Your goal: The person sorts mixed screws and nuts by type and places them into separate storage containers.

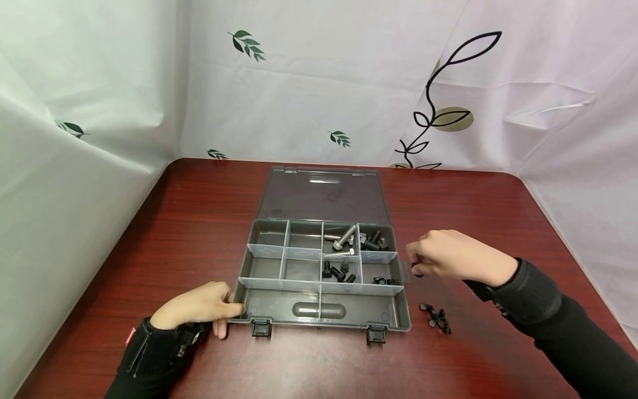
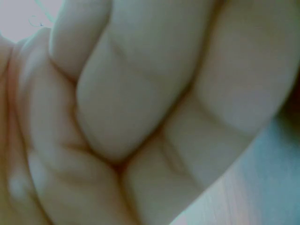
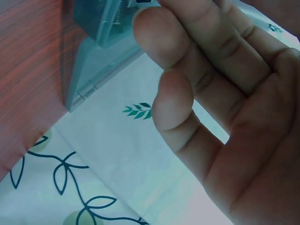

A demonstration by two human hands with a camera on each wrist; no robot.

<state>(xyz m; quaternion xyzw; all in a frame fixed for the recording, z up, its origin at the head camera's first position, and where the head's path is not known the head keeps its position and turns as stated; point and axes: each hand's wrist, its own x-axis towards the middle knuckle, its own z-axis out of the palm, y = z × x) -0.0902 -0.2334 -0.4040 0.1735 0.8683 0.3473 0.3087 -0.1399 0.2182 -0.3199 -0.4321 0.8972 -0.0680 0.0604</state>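
An open grey plastic organizer box (image 1: 279, 285) lies on the table, divided into several compartments. My left hand (image 1: 206, 305) grips its front left corner, thumb over the rim. The left wrist view shows only curled fingers (image 2: 140, 93) close up. Right of the box, my right hand (image 1: 441, 255) pinches a small black wing nut (image 1: 416, 271), mostly hidden by the fingers. The right wrist view shows bent fingers (image 3: 173, 101) beside the box. Black wing nuts (image 1: 436, 318) lie on the table below this hand. Another wing nut (image 1: 383, 281) sits in the right middle compartment.
Silver bolts (image 1: 344, 238) and black bolts (image 1: 372, 242) fill two back compartments; shorter black bolts (image 1: 339, 271) lie in front of them. The lid (image 1: 324, 194) is folded back toward the curtain (image 1: 299, 83). Two latches (image 1: 376, 334) hang at the box's front.
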